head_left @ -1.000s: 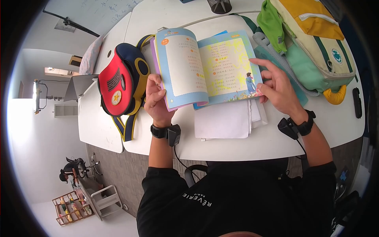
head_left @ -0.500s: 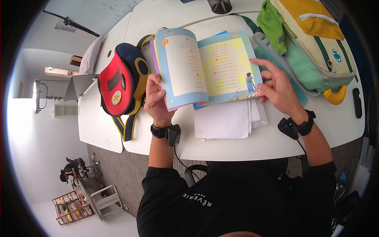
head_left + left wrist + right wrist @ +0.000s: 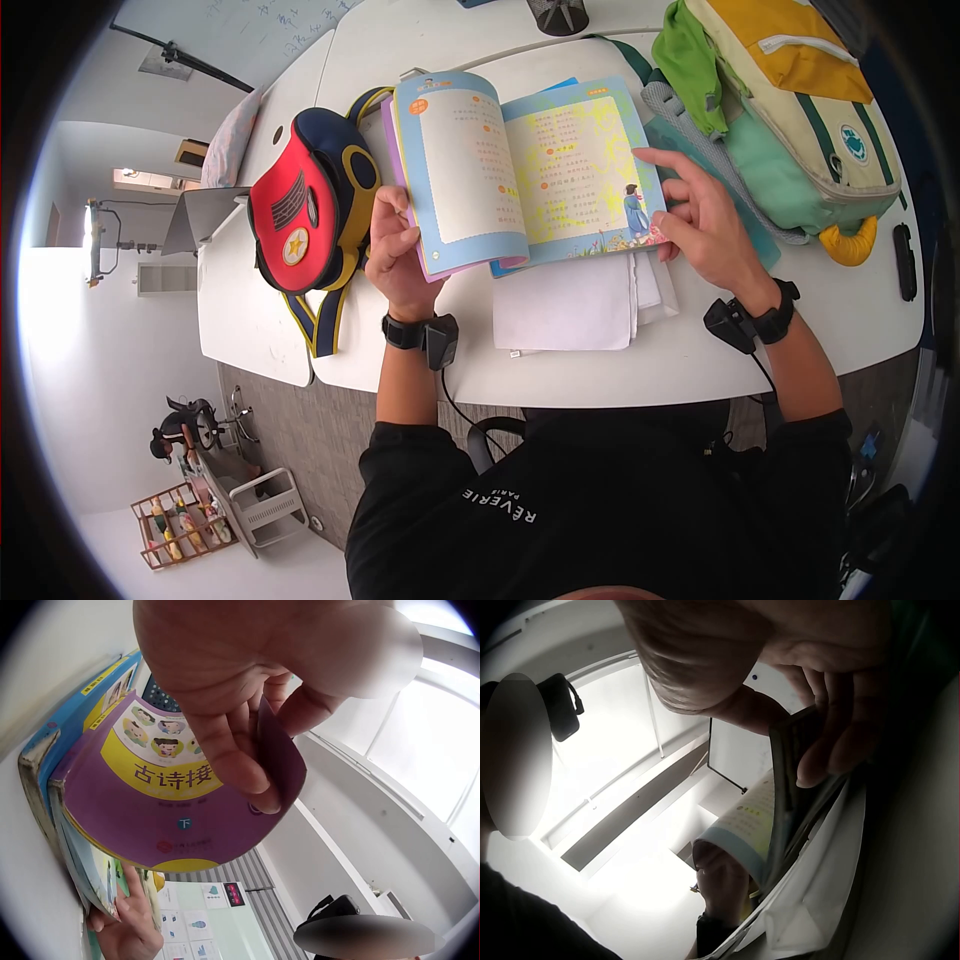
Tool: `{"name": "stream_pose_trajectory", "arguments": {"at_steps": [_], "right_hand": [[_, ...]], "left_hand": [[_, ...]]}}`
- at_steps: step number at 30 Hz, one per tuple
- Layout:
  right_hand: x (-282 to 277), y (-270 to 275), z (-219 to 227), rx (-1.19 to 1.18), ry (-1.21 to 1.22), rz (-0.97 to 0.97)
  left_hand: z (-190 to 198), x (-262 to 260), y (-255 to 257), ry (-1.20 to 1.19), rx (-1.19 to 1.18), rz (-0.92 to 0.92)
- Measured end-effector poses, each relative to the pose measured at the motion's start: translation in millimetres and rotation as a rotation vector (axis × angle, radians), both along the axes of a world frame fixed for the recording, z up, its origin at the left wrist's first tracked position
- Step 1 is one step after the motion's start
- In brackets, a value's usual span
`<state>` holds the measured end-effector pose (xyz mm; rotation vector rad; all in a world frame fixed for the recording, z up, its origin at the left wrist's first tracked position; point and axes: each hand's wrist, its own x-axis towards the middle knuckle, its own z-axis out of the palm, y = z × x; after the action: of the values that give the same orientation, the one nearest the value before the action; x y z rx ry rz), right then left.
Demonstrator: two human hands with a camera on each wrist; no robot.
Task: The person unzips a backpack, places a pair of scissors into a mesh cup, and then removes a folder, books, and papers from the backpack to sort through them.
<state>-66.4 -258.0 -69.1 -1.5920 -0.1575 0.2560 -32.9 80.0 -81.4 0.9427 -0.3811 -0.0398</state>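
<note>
An open book (image 3: 585,175) with blue-bordered pages and a picture of a robed figure at its lower right is held over the table. At its left edge my left hand (image 3: 400,260) pinches the cover and pages between thumb and fingers. The left wrist view shows that purple cover (image 3: 112,802) from outside, bent where the fingers curl round it. My right hand (image 3: 708,225) grips the lower right edge, thumb on the page side and fingers behind, as the right wrist view shows. Its index finger lies extended along the page's right edge.
White papers (image 3: 560,315) lie under the book on the white table (image 3: 460,370). A red and navy school bag (image 3: 290,215) stands left; a green, cream and yellow backpack (image 3: 800,130) lies right. Behind are a black mesh pen holder (image 3: 557,15) and, far right, a black case (image 3: 904,262).
</note>
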Motion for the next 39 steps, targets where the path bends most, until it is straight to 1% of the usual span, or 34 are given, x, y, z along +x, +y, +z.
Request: {"name": "stream_pose_trajectory", "arguments": {"at_steps": [2, 4, 6, 9, 14, 16, 19, 22, 26, 29, 34, 39], "right_hand": [[0, 0, 0, 0.0, 0.001, 0.001], [0, 0, 0, 0.002, -0.002, 0.0], [0, 0, 1, 0.0, 0.002, -0.001], [0, 0, 1, 0.003, 0.009, -0.004], [1, 0, -6, 0.012, 0.003, -0.028], [4, -4, -13, 0.131, 0.053, -0.011], [2, -3, -11, 0.172, 0.048, -0.03], [1, -2, -9, 0.114, 0.021, -0.032], [1, -1, -8, 0.139, 0.021, -0.055], [1, -3, -5, 0.166, 0.056, -0.027], [0, 1, -6, 0.087, 0.029, -0.042], [0, 0, -4, 0.075, 0.04, -0.024]], "left_hand": [[-8, 4, 7, -0.022, -0.018, -0.018], [-5, 3, 5, -0.044, -0.036, -0.036], [1, 0, -1, -0.01, 0.013, 0.021], [-3, 1, 3, 0.005, -0.038, -0.028], [-4, 1, 4, 0.011, -0.029, -0.022], [-3, 1, 3, 0.006, -0.034, -0.03], [0, 0, 0, 0.004, -0.028, -0.029], [-1, 0, 0, -0.004, -0.041, -0.043], [-1, 0, 1, 0.005, -0.036, -0.034], [-2, 0, 1, 0.005, -0.037, -0.035], [-1, 1, 0, 0.001, -0.044, -0.049], [1, 0, -1, 0.008, -0.032, -0.038]]}}
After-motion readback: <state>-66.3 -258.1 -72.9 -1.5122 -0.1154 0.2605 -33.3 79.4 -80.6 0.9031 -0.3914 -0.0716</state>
